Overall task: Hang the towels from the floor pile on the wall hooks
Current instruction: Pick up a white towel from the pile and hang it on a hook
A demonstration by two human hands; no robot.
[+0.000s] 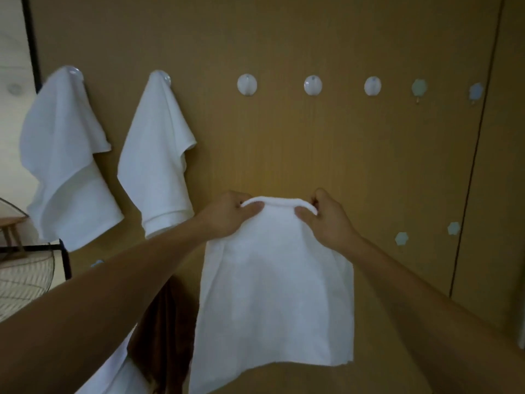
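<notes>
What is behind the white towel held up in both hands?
Behind the white towel, gripped by the left hand and right hand, is the tan wooden wall. A brown cloth shows past its left edge; the wall stretch it covers is hidden.

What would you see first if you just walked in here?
First, the white towel held up in the middle, its top edge pinched by the left hand and right hand. Next, two hung towels on the left, then the bare round hooks in a row to their right.
</notes>
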